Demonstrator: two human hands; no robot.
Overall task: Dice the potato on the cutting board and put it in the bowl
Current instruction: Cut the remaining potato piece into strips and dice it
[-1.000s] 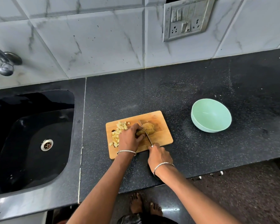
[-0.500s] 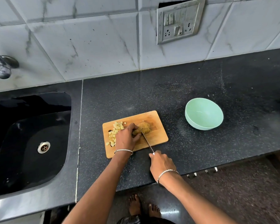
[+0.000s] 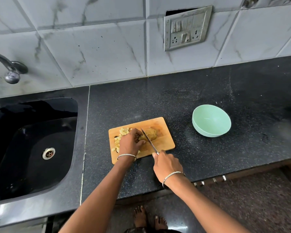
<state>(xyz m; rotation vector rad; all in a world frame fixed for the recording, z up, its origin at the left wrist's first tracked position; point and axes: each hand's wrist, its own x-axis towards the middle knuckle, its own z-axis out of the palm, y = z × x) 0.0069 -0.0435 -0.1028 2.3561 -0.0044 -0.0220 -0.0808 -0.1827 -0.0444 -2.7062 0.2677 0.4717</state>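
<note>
Two hands share the work: our left hand (image 3: 130, 142) curls over the potato (image 3: 151, 133) on the board (image 3: 165, 142), pinning its near end so it cannot roll. Our right hand (image 3: 166, 165) grips the knife (image 3: 149, 140) by the handle, the blade laid across the potato just beside the left fingertips, set for the next slice. Cut dice (image 3: 123, 131) lie heaped on the board's left side, out of the blade's way. The bowl (image 3: 211, 121) stands well apart to the right with no dice in it; we judge it waits for them.

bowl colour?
Mint green, plain, no pattern: the bowl, clearest in the head view.
</note>
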